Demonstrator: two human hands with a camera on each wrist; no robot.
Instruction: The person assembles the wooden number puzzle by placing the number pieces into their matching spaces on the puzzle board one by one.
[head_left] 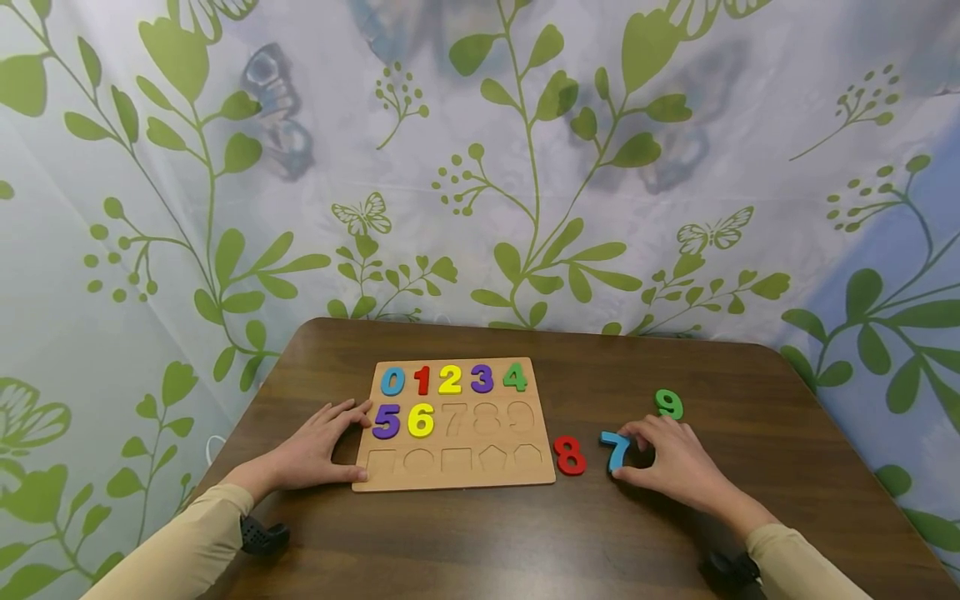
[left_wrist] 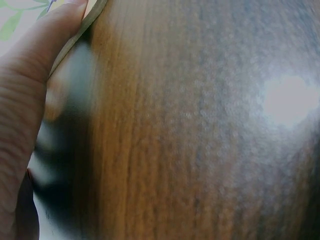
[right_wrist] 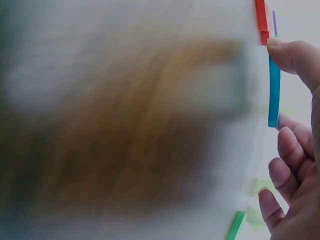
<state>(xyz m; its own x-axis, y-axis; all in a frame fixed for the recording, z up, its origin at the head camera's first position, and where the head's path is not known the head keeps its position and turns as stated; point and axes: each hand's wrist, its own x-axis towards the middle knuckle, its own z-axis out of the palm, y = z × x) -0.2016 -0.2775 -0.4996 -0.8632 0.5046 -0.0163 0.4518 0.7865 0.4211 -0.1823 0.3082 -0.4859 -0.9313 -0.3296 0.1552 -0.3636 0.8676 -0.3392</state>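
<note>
A wooden number puzzle board (head_left: 457,479) lies flat on the table, with 0 to 4 in its top row and the purple 5 (head_left: 386,422) and yellow 6 (head_left: 421,420) in the middle row. My left hand (head_left: 318,446) touches the board's left edge, fingertips above and thumb near the lower corner; its thumb (left_wrist: 37,55) shows in the left wrist view. Thumb and index finger of my right hand (head_left: 671,458) pinch a blue number 7 (head_left: 618,450) right of the board. In the right wrist view the blue 7 (right_wrist: 274,92) appears edge-on between them.
The red 8 (head_left: 570,456) lies between the board and the blue 7. Behind the right hand is the green 9 (head_left: 669,404). Outlined recesses mark the rest of the middle row and the bottom row. A leaf-patterned curtain (head_left: 480,167) hangs beyond the brown table (head_left: 465,550).
</note>
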